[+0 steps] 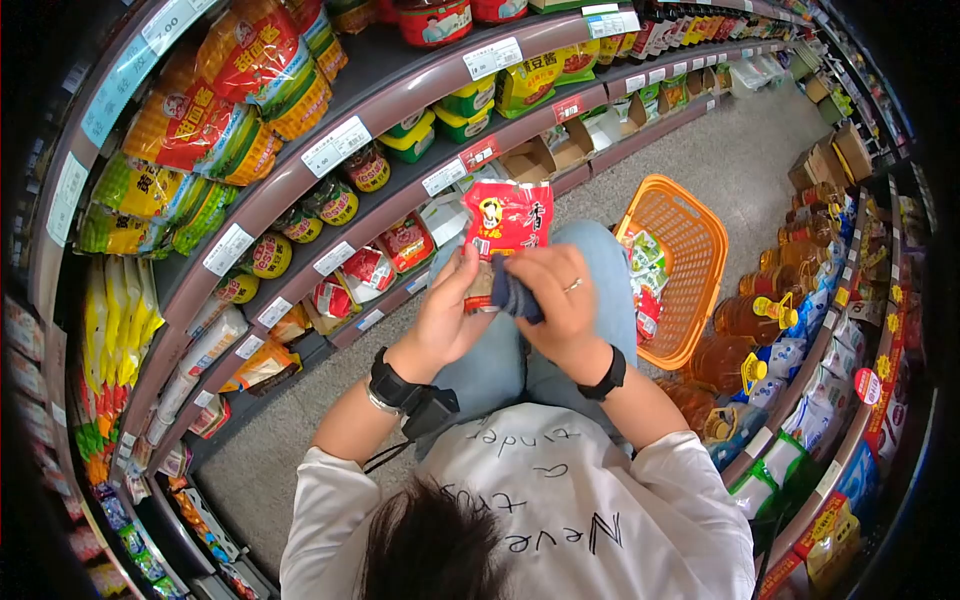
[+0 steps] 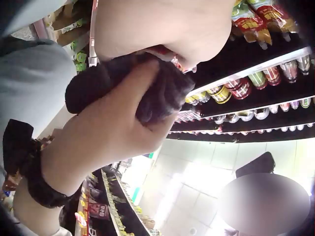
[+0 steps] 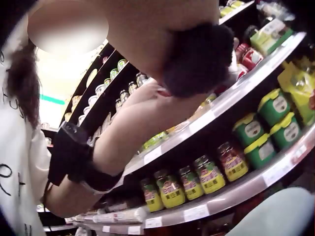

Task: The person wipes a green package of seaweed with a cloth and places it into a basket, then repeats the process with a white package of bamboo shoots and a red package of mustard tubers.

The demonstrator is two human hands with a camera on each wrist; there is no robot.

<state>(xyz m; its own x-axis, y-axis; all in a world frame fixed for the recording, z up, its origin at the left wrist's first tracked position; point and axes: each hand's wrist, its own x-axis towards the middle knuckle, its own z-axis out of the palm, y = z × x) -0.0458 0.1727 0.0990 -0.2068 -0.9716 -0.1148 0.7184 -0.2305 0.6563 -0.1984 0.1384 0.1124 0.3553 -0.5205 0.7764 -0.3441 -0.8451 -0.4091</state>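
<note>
A red packet [image 1: 508,212] with a cartoon figure and printed characters is held up over the person's lap. The left hand [image 1: 450,300] grips its left side, thumb on the front. A dark cloth [image 1: 515,292] lies against the packet's lower right part, pinched by the right hand [image 1: 555,295], which wears a ring. In the left wrist view the right hand [image 2: 123,115] has its fingers curled round the dark cloth [image 2: 170,91]. The right wrist view shows the cloth [image 3: 197,59] by the left hand [image 3: 147,110]; most of the packet is hidden there.
An orange basket [image 1: 712,270] holding several packets [image 1: 645,270] stands on the floor right of the knees. Shelves of jars [image 1: 338,200], bags and green tubs [image 1: 410,140] rise at the left. Oil bottles [image 1: 722,362] line the right side.
</note>
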